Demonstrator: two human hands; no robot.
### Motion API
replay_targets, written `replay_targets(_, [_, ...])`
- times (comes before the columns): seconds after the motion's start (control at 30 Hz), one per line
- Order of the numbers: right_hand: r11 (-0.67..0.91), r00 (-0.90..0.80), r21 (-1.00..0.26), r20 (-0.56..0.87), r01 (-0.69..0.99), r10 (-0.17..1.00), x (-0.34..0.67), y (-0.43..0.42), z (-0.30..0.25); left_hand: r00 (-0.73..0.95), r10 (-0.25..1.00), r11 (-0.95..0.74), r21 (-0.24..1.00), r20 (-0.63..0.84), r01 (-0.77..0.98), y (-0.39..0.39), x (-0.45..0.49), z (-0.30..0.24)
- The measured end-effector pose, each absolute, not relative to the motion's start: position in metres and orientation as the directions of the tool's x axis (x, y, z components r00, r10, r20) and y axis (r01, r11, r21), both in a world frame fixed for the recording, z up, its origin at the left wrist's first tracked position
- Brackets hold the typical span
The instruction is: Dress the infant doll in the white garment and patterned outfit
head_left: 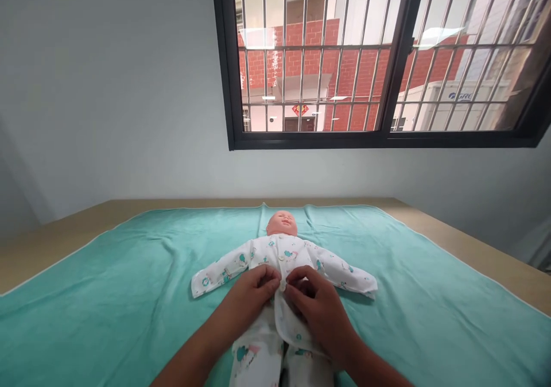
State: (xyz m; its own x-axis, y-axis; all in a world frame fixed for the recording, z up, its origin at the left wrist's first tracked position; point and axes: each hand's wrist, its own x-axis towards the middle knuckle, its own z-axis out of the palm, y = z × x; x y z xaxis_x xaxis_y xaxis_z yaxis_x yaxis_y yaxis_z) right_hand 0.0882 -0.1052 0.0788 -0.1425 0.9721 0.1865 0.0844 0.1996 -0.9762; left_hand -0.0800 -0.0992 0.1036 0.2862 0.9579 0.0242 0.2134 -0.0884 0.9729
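Note:
A baby doll (282, 223) lies on its back, its head at the far end and its arms spread to both sides. It wears a white jacket (269, 252) with green and pink prints, and matching trousers (258, 367). My left hand (258, 288) pinches the jacket's front edge at the doll's belly. Opposite it, my right hand (316, 304) pinches the other side of the front, close to a small white button (283, 286). Another button (281, 258) shows higher on the chest. Below my hands the lower front hangs slightly apart. My fingers partly hide the buttonhole area.
A green cloth (116, 295) with soft folds lies under the doll and covers most of the wooden table (86, 215). Behind the table stands a pale wall (129, 117) with a dark-framed, barred window (310, 140).

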Motion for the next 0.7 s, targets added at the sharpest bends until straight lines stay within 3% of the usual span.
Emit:
replay_targets(0.2, [0.21, -0.198, -0.972, 0.187, 0.103, 0.962, 0.091, -0.108, 0.082, 0.359, 0.933, -0.055, 0.997, 0.035, 0.045, -0.099, -0.086, 0.099])
replay_targets(0.37, [0.196, -0.197, -0.974, 0.171, 0.115, 0.965, 0.093, -0.108, 0.08, 0.314, 0.946, -0.12, 0.988, 0.085, 0.095, -0.098, -0.083, 0.097])
replay_targets(0.47, [0.241, -0.182, -0.958, 0.212, 0.156, 0.96, 0.096, -0.11, 0.079, 0.238, 0.961, -0.2, 0.945, 0.138, 0.258, -0.097, -0.084, 0.097])
replay_targets(0.6, [0.547, -0.232, -0.769, 0.496, 0.331, 0.837, 0.102, -0.117, 0.077, 0.132, 0.931, -0.351, 0.743, 0.34, 0.57, -0.104, -0.093, 0.09])
replay_targets(0.7, [0.755, -0.431, -0.506, 0.621, 0.417, 0.655, 0.111, -0.125, 0.077, 0.221, 0.906, -0.417, 0.667, 0.362, 0.617, -0.117, -0.109, 0.08])
